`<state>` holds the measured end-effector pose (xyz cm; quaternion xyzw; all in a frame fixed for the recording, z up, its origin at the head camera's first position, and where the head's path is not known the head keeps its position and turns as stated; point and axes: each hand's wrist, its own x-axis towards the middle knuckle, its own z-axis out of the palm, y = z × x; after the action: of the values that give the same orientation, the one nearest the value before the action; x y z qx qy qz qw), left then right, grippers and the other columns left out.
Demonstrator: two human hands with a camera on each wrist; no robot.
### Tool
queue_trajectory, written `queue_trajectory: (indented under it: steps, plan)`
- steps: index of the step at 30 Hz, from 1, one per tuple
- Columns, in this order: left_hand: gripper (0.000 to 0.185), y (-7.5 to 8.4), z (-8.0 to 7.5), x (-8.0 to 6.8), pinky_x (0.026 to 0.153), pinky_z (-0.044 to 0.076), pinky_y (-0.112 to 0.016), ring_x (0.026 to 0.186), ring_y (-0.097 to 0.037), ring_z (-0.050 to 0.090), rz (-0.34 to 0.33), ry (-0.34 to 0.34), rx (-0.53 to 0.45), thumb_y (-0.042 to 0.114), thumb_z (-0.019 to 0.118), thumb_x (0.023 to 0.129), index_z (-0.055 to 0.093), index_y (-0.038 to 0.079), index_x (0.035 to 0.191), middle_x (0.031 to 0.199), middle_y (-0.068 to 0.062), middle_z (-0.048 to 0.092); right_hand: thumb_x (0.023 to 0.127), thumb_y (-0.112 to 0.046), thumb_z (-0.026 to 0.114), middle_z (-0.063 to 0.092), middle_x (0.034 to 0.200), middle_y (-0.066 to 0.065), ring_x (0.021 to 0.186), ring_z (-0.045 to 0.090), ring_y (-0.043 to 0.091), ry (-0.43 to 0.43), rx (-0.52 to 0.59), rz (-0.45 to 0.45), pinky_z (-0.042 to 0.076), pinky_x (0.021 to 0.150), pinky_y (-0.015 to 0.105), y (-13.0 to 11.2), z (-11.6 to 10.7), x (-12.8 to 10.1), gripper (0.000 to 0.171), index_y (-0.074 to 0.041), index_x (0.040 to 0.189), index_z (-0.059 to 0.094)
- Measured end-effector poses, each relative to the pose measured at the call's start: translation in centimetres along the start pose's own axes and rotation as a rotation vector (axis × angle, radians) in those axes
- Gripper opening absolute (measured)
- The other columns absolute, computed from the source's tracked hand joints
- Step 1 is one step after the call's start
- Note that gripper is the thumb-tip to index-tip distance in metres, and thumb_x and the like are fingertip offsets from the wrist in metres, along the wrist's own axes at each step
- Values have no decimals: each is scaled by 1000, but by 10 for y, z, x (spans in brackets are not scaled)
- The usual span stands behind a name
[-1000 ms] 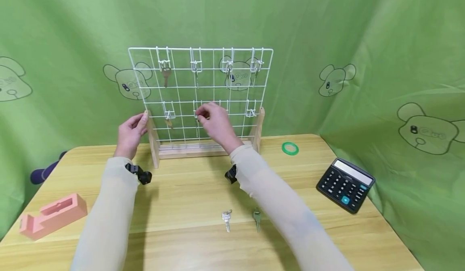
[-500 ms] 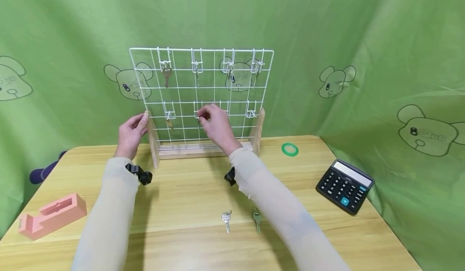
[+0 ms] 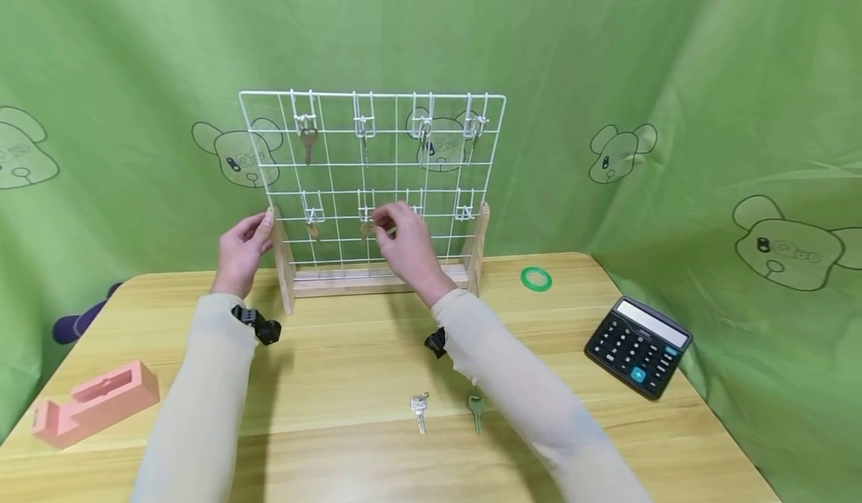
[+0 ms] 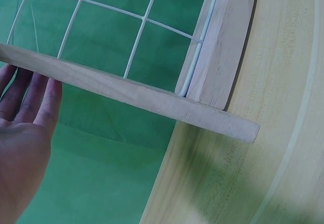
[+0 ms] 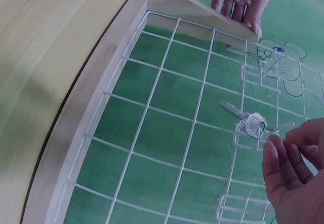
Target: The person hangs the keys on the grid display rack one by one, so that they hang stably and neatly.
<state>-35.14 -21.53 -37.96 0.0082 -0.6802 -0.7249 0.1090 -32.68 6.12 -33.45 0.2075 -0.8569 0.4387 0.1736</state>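
A white wire grid rack (image 3: 397,164) on a wooden stand carries hooks in two rows. My left hand (image 3: 239,252) grips the top of its left wooden upright (image 4: 126,89), thumb on one side and fingers behind. A key (image 5: 254,125) hangs on a lower-row hook, second from the left. Just right of that key, my right hand (image 3: 408,247) has thumb and forefinger apart, fingertips close to the hook's end; I see nothing held between them. Another key (image 3: 313,230) hangs on the lower left hook, and several more hang along the top row.
Two loose keys, one silver (image 3: 419,412) and one greenish (image 3: 475,412), lie on the wooden table (image 3: 337,428). A green ring (image 3: 536,279) and a black calculator (image 3: 638,347) are to the right. On the left sits a pink tape dispenser (image 3: 97,406).
My right hand has drawn slightly right and down from the hook, its fingertips parting. The key it was pinching now hangs in view on the hook. My left hand stays on the upright.
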Motion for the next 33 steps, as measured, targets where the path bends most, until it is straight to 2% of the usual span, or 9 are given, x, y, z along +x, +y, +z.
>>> queue_trajectory:
  steps: [5,11,15,23,28,33]
  plan:
    - [57,0,-1,-1,101,48,-25,125,-28,50,-1,5,23,32,62,97,48,1,141,142,-21,47,91,7,61,60,100,4,91,58,15,31,-1,-34,54,79,18,7,-5,-8,19,0,108,64]
    - [57,2,-2,-3,101,48,-24,125,-28,50,-6,9,18,32,62,97,47,1,142,142,-21,47,91,5,61,61,102,5,92,59,16,-52,-110,-124,54,79,17,16,-14,-20,20,1,110,64]
    - [55,2,-2,-3,103,46,-27,127,-29,48,-18,7,-8,28,62,97,46,0,142,143,-23,45,92,2,63,60,102,3,92,58,14,-110,-128,-105,55,80,20,22,-19,-29,20,-2,111,64]
    - [58,2,0,0,102,47,-25,128,-29,48,4,-28,30,32,61,97,45,0,143,144,-21,45,91,0,65,62,100,2,92,60,14,-214,-157,-105,57,78,22,26,-33,-54,18,-2,109,66]
    - [57,4,0,-1,103,46,-27,128,-31,47,-3,-25,19,31,61,97,45,0,143,144,-22,44,90,0,67,63,101,3,92,61,15,-300,-132,-88,58,80,29,29,-39,-69,18,-3,107,67]
    - [59,3,-2,-1,101,48,-25,126,-28,49,3,-16,55,34,62,96,46,1,142,142,-19,47,90,-3,68,64,100,2,92,61,15,-365,-135,-65,58,81,31,36,-45,-85,15,-5,106,67]
